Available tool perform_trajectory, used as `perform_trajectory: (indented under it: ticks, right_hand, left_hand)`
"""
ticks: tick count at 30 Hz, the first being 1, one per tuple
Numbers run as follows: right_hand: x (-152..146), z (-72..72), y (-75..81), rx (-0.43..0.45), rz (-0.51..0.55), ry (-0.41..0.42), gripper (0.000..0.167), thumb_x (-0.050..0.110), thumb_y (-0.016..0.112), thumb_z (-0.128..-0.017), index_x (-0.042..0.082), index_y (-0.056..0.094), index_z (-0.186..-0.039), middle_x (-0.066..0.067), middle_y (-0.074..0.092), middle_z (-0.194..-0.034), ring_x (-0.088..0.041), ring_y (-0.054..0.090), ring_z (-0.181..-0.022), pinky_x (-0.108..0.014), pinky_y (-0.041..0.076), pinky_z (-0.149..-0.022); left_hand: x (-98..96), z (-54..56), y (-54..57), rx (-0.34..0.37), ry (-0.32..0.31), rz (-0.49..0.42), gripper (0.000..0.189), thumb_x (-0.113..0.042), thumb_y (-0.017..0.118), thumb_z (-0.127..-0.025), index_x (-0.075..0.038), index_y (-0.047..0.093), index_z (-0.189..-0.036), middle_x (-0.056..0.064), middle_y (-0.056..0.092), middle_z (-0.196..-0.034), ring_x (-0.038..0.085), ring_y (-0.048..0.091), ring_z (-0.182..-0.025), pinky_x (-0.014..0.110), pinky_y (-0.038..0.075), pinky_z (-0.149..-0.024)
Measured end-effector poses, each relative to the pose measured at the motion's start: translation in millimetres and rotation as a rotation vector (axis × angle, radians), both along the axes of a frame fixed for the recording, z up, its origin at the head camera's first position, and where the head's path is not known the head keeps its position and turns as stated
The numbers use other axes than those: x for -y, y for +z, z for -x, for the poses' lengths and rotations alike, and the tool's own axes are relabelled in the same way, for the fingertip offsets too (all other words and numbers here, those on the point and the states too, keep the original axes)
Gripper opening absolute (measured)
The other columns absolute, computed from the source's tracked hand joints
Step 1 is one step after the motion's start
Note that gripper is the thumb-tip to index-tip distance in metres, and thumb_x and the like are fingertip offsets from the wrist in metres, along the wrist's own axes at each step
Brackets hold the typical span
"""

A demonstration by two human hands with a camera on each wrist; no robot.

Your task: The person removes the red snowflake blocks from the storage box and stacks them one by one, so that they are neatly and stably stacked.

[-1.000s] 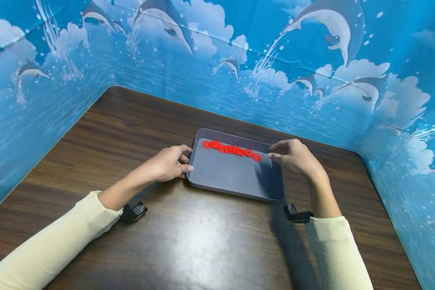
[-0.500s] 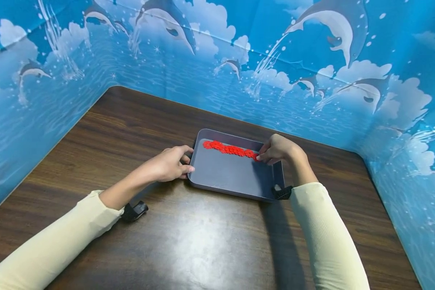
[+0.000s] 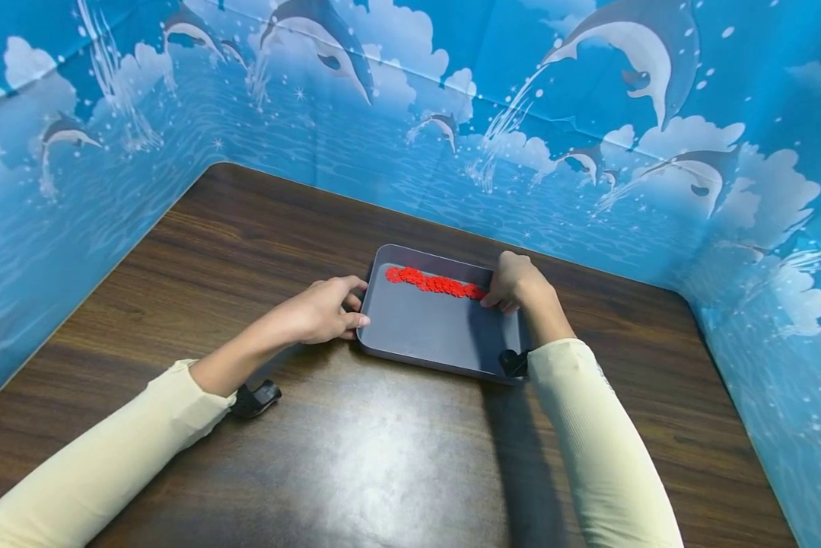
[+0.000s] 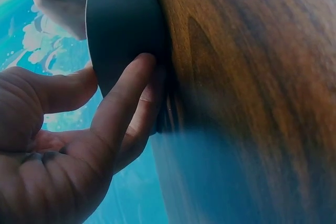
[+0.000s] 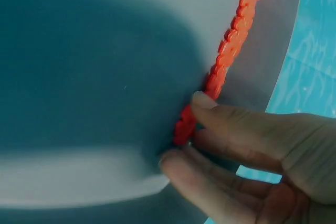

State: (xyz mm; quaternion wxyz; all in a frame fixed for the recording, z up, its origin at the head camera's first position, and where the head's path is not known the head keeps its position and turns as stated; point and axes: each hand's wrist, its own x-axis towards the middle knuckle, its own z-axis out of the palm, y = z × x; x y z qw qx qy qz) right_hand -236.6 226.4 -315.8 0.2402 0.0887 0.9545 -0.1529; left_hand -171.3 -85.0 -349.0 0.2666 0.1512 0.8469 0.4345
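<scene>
A shallow dark grey tray [image 3: 424, 327] stands on the wooden table. Inside, along its far side, runs an overlapping row of red notched plastic discs [image 3: 431, 281]. My left hand [image 3: 328, 310] holds the tray's left side, thumb at the rim and fingers against the outer wall, as the left wrist view shows. Over the tray's right part, my right hand [image 3: 515, 281] is at the right end of the row. In the right wrist view its thumb [image 5: 205, 100] and fingers pinch the end red disc [image 5: 184, 127], which they partly hide.
The brown wooden table [image 3: 246, 228] extends around the tray. Behind and beside it hangs a blue curtain [image 3: 383, 152] printed with dolphins. Each wrist wears a black camera mount [image 3: 256, 398]. A shadow of the right arm falls across the tray and table.
My right hand has moved left from the tray's right rim to the end of the red row and taken hold there. The left hand stays at the tray's left side.
</scene>
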Motion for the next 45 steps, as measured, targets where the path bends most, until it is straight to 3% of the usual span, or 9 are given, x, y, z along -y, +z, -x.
perform_trajectory:
  ticks: [4,11,18,26,31,35,39,45]
  right_hand:
    - [2.3,1.8,-3.9,-0.017,-0.053,0.003,0.031,0.007,0.089,-0.088,-0.01,0.073,-0.109,-0.022,0.077,-0.086,-0.025,0.079,-0.067,-0.038,0.072,-0.071]
    - [3.4,0.1,-3.4,-0.013,-0.099,0.023,0.035,0.011,0.091,-0.087,-0.008,0.072,-0.109,-0.018,0.078,-0.083,-0.023,0.08,-0.069,-0.038,0.072,-0.074]
    - [1.4,-6.5,1.2,-0.039,-0.116,0.044,0.031,0.017,0.093,-0.086,-0.004,0.076,-0.102,-0.016,0.079,-0.085,-0.02,0.08,-0.071,-0.04,0.07,-0.088]
    - [-7.9,-7.7,0.1,-0.031,0.095,0.004,0.013,0.0,0.081,-0.094,-0.007,0.074,-0.103,-0.022,0.073,-0.106,-0.019,0.081,-0.074,-0.04,0.071,-0.083]
    - [-15.9,-7.4,4.6,0.003,0.215,0.001,0.019,0.003,0.076,-0.1,-0.009,0.075,-0.115,-0.028,0.072,-0.121,-0.014,0.081,-0.074,-0.042,0.07,-0.091]
    - [-27.9,-10.4,16.7,0.008,0.297,-0.009,0.023,0.005,0.073,-0.103,-0.01,0.069,-0.12,-0.031,0.068,-0.128,-0.014,0.08,-0.078,-0.043,0.069,-0.094]
    - [-43.7,-14.0,31.7,0.009,0.334,-0.02,0.021,0.005,0.072,-0.103,-0.009,0.067,-0.118,-0.022,0.074,-0.113,-0.011,0.077,-0.076,-0.036,0.071,-0.084]
    - [-76.5,-21.5,42.8,-0.032,0.221,0.051,0.022,0.013,0.073,-0.104,-0.006,0.07,-0.114,-0.005,0.077,-0.088,-0.007,0.071,-0.07,-0.026,0.065,-0.069]
  left_hand:
    - [-0.3,-1.1,0.1,0.0,-0.002,-0.002,0.066,-0.008,0.064,-0.109,0.006,0.031,-0.164,0.034,0.057,-0.147,0.031,0.078,-0.108,0.035,0.07,-0.09]
    - [-1.6,-1.4,0.3,0.006,-0.001,-0.008,0.066,-0.008,0.064,-0.109,0.005,0.031,-0.164,0.034,0.056,-0.148,0.031,0.078,-0.107,0.034,0.07,-0.09]
    - [-3.5,0.2,2.3,-0.007,-0.008,-0.005,0.066,-0.008,0.064,-0.109,0.006,0.031,-0.164,0.034,0.057,-0.147,0.031,0.079,-0.107,0.034,0.07,-0.089]
    - [-2.3,0.9,-0.4,0.0,0.003,0.002,0.065,-0.008,0.064,-0.109,0.004,0.032,-0.164,0.033,0.056,-0.148,0.031,0.078,-0.107,0.033,0.07,-0.089]
    - [-1.4,1.4,-1.0,0.015,0.012,0.007,0.066,-0.008,0.064,-0.109,0.003,0.032,-0.165,0.032,0.056,-0.148,0.032,0.078,-0.11,0.033,0.07,-0.09]
    - [-2.9,2.3,-0.2,0.025,0.017,0.011,0.066,-0.008,0.065,-0.108,0.002,0.032,-0.165,0.031,0.056,-0.147,0.032,0.078,-0.111,0.034,0.07,-0.09]
    - [-3.2,2.6,1.1,0.029,0.022,0.022,0.067,-0.009,0.066,-0.108,0.001,0.032,-0.165,0.03,0.056,-0.148,0.032,0.078,-0.111,0.034,0.07,-0.091]
    - [-2.8,1.7,0.0,0.025,0.017,0.025,0.067,-0.009,0.065,-0.109,0.003,0.031,-0.166,0.031,0.056,-0.148,0.033,0.077,-0.112,0.035,0.07,-0.091]
